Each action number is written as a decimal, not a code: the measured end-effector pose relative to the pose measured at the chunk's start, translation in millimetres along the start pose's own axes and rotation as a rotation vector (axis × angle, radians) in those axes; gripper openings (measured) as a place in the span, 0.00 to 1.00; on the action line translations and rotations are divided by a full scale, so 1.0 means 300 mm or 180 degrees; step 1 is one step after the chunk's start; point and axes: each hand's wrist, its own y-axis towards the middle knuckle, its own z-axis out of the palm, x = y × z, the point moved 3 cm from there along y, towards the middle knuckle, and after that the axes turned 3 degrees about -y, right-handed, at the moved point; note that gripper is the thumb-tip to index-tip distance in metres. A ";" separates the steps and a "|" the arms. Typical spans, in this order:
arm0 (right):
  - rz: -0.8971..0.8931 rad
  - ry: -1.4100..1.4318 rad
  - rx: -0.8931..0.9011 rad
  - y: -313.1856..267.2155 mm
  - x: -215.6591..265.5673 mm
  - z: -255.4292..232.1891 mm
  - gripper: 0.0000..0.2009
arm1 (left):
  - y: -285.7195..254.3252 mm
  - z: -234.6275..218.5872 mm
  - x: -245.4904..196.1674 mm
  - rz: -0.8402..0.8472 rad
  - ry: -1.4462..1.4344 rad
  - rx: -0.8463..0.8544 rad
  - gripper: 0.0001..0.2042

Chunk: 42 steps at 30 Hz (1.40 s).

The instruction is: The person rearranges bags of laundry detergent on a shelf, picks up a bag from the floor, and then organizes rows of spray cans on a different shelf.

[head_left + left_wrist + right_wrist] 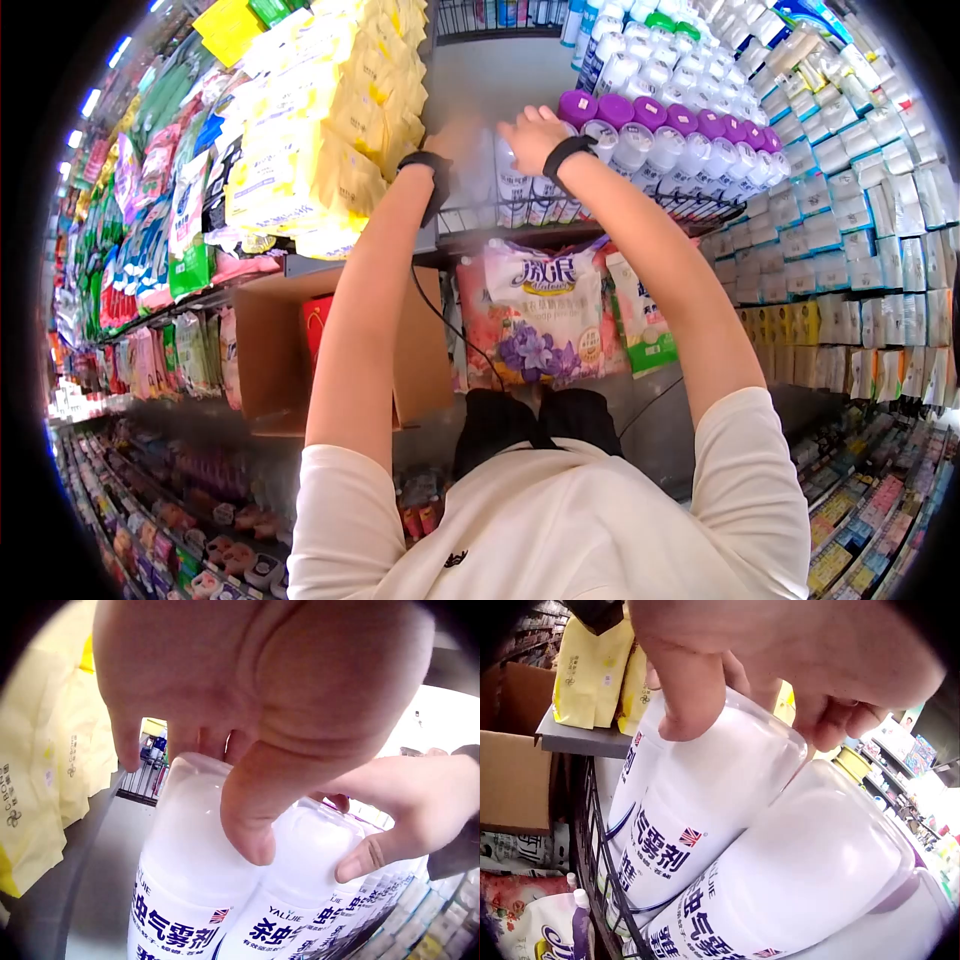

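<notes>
White insecticide spray cans with clear caps stand in a row at the shelf's front. In the left wrist view, my left hand (300, 690) grips the end spray can (187, 855) by its cap, thumb in front and fingers behind. In the head view that hand looks blurred. Beside it, my right hand (535, 140) holds the neighbouring spray can by its cap. The right wrist view shows the right thumb (690, 705) on the near side of this can (712, 772), the other fingers reaching over its far side. Another can (810, 855) leans close against it.
A black wire rack (650, 207) fences the shelf front. More cans with purple caps (650, 112) stand to the right. Yellow packets (330, 140) are stacked at left. Below are an open cardboard box (270, 350) and a laundry bag (545, 310). A cable (440, 315) hangs down.
</notes>
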 end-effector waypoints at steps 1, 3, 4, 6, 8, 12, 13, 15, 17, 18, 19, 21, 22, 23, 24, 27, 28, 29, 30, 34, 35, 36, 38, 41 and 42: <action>0.0036 -0.0015 -0.0028 -0.002 0.002 0.000 0.20 | 0.005 -0.004 -0.002 0.0024 0.0055 0.0020 0.36; 0.0018 -0.0105 -0.0073 -0.005 0.009 -0.006 0.19 | -0.006 0.001 -0.007 0.0061 0.0155 0.0073 0.36; 0.0033 -0.0142 -0.0044 -0.005 0.014 -0.009 0.19 | -0.011 0.000 -0.015 0.0130 0.0251 0.0035 0.36; 0.0057 -0.0196 -0.0081 -0.010 0.019 -0.014 0.18 | -0.016 -0.005 -0.036 0.0052 0.0190 0.0029 0.37; 0.0159 -0.0186 -0.0153 -0.021 0.026 -0.015 0.19 | -0.027 -0.015 -0.049 0.0000 0.0186 0.0026 0.37; 0.0343 -0.0011 -0.0436 -0.029 0.032 0.000 0.21 | -0.072 -0.039 -0.109 -0.0048 0.0672 0.0122 0.43; 0.0355 0.0101 -0.0469 -0.037 0.031 0.003 0.22 | -0.094 -0.039 -0.125 -0.0094 0.0706 0.0146 0.46; 0.0358 0.0047 -0.1046 -0.046 0.024 0.050 0.25 | -0.111 -0.010 -0.116 0.0074 0.0681 -0.0205 0.49; 0.0397 0.0244 -0.1055 -0.094 0.047 0.017 0.29 | -0.158 -0.004 -0.130 0.0286 0.0586 -0.0666 0.47; 0.0484 0.0423 -0.1220 -0.122 0.064 -0.002 0.29 | -0.184 -0.013 -0.146 0.0374 0.0548 -0.0788 0.47; 0.0579 0.0608 -0.1384 -0.158 0.088 -0.024 0.30 | -0.207 -0.020 -0.160 0.0470 0.0512 -0.0898 0.46; 0.0739 0.1178 -0.1573 -0.291 0.164 -0.094 0.31 | -0.281 -0.039 -0.227 0.0711 0.0499 -0.1150 0.42; 0.0830 0.1314 -0.1637 -0.367 0.201 -0.076 0.31 | -0.342 -0.066 -0.296 0.0855 0.0514 -0.1305 0.40; 0.0921 0.1446 -0.1689 -0.456 0.238 -0.049 0.31 | -0.395 -0.069 -0.342 0.0997 0.0515 -0.1429 0.39; 0.1003 0.1549 -0.1491 -0.548 0.277 -0.012 0.30 | -0.465 -0.088 -0.415 0.1204 0.0391 -0.1476 0.36; 0.1404 0.1840 -0.0825 -0.892 0.389 0.116 0.30 | -0.666 -0.119 -0.602 0.1636 -0.0047 -0.1251 0.30; 0.1592 0.1837 -0.0560 -1.006 0.423 0.155 0.29 | -0.743 -0.127 -0.658 0.1700 0.0024 -0.1075 0.30; 0.1783 0.1854 -0.0316 -1.105 0.451 0.196 0.28 | -0.808 -0.129 -0.698 0.1898 0.0092 -0.0926 0.29; 0.1946 0.1820 0.0159 -1.213 0.484 0.257 0.27 | -0.870 -0.141 -0.735 0.2185 0.0188 -0.0701 0.30; 0.2166 0.1969 0.1624 -1.484 0.547 0.315 0.25 | -1.022 -0.117 -0.771 0.2302 -0.0505 0.0078 0.28; 0.2196 0.1954 0.1509 -1.526 0.538 0.324 0.25 | -1.041 -0.102 -0.776 0.2191 -0.0534 0.0089 0.28; 0.2216 0.1943 0.1382 -1.561 0.525 0.347 0.24 | -1.054 -0.083 -0.788 0.2074 -0.0545 0.0095 0.28; 0.2258 0.1910 0.1147 -1.626 0.500 0.386 0.22 | -1.074 -0.022 -0.828 0.1922 -0.0549 0.0049 0.27; 0.2303 0.1971 0.0841 -1.715 0.440 0.397 0.20 | -1.078 0.105 -0.956 0.1761 -0.0634 0.0223 0.26; 0.2277 0.2056 0.0724 -1.750 0.415 0.380 0.20 | -1.075 0.161 -1.012 0.1766 -0.0637 0.0304 0.26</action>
